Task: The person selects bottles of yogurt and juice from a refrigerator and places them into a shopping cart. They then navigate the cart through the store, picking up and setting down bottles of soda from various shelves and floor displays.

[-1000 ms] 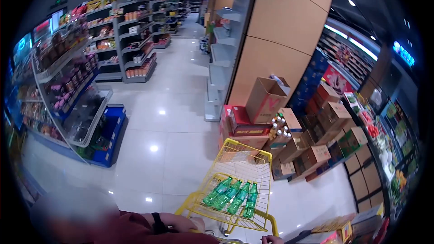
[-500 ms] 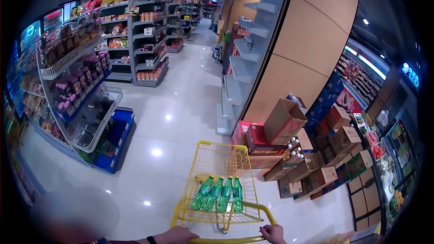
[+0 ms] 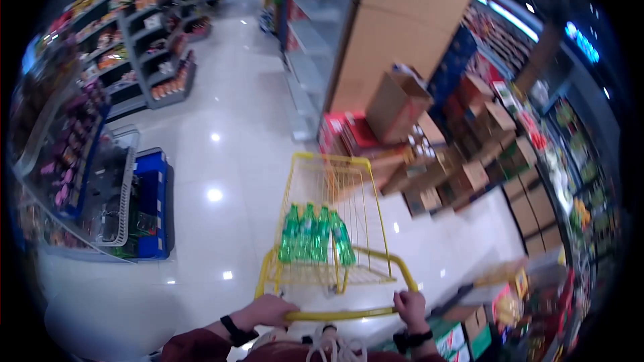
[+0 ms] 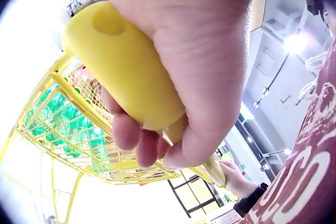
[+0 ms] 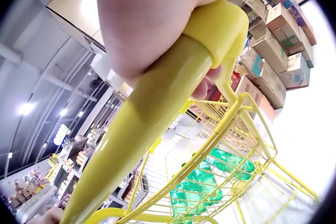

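A yellow shopping cart [image 3: 376,191] stands right in front of me in the head view, with several green plastic bottles [image 3: 306,234] lying side by side in its basket. My left hand [image 3: 272,310] grips the left end of the yellow handlebar [image 3: 342,316]; in the left wrist view its fingers [image 4: 147,148] curl under the bar. At the bar's right end my right hand [image 3: 410,308] holds on too, its palm over the bar and fingertips [image 5: 202,88] showing beyond it in the right wrist view.
Cardboard boxes [image 3: 463,181] are stacked ahead to the right, by a wood-panelled pillar [image 3: 402,33]. A rack with a blue bin [image 3: 153,201] stands at the left. Goods shelves [image 3: 144,47] line the aisle, and produce displays [image 3: 570,181] run along the far right.
Both hands have come onto the handlebar; a second ago the left was off it. The view has tilted down and the cart now points straighter ahead. One bottle at the right leans differently.
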### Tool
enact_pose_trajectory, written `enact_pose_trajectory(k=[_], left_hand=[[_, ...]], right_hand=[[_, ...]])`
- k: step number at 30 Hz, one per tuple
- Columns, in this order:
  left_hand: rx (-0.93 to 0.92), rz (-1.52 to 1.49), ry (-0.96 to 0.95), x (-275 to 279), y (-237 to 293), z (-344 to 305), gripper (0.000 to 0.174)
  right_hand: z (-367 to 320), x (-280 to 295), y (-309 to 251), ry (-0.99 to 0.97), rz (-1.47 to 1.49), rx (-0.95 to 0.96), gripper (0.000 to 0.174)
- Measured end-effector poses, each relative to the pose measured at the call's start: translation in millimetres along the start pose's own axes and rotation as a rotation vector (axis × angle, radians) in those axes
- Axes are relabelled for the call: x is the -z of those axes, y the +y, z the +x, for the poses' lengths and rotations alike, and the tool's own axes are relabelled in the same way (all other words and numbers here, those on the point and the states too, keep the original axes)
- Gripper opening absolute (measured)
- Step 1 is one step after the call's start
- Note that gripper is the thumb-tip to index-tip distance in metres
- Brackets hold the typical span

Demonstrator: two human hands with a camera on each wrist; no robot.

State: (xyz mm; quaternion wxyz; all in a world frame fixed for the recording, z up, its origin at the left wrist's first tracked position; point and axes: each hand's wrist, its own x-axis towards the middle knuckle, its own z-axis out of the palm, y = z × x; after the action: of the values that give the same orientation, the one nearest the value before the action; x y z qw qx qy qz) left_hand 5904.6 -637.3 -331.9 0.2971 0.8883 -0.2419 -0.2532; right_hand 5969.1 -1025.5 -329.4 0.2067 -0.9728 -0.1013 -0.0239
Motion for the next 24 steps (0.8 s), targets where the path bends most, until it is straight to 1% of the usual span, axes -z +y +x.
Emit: enact_pose_trajectory(k=[1,2,6,7,9,11,12,14,15,16,19,21,22,23,24], left_hand=[[0.003,0.029,-0.063,6,4,2,0.031],[0.004,0.065,-0.12,11,8,7,0.032],[-0.036,0.12,-0.233,13,19,27,0.033],[-0.059,0.125,-0.231,12,22,33,0.033],[-0.105,0.14,-0.252,12,27,47,0.033],[-0.159,0.114,-0.216,14,35,62,0.03],[-0.183,0.12,-0.233,14,40,72,0.03],[-0.166,0.175,-0.309,16,48,95,0.029],[-0.2,0.155,-0.298,16,49,107,0.03],[-0.184,0.204,-0.338,21,57,119,0.032],[-0.265,0.226,-0.312,30,73,159,0.029],[-0.196,0.262,-0.412,38,92,192,0.026],[-0.212,0.279,-0.411,39,97,210,0.026],[-0.221,0.254,-0.42,38,102,226,0.026],[-0.231,0.231,-0.428,38,109,244,0.025]], right_hand=[[-7,1,1,0.03,0.03,0.011,0.032],[-12,4,2,0.017,0.045,-0.008,0.031],[-36,21,4,0.028,0.09,-0.176,0.025],[-44,21,11,0.053,0.063,-0.173,0.024],[-57,24,17,0.074,0.082,-0.229,0.023],[-68,32,27,0.107,0.105,-0.266,0.023],[-75,35,34,0.12,0.097,-0.292,0.023],[-86,37,48,0.191,0.092,-0.26,0.025],[-91,40,55,0.196,0.059,-0.253,0.025],[-96,42,63,0.195,0.054,-0.258,0.025],[-107,58,81,0.191,0.137,-0.28,0.024],[-116,68,106,0.12,0.171,-0.255,0.02],[-119,73,118,0.078,0.211,-0.257,0.019],[-121,78,131,0.099,0.211,-0.269,0.019],[-123,83,144,0.066,0.284,-0.279,0.019]])
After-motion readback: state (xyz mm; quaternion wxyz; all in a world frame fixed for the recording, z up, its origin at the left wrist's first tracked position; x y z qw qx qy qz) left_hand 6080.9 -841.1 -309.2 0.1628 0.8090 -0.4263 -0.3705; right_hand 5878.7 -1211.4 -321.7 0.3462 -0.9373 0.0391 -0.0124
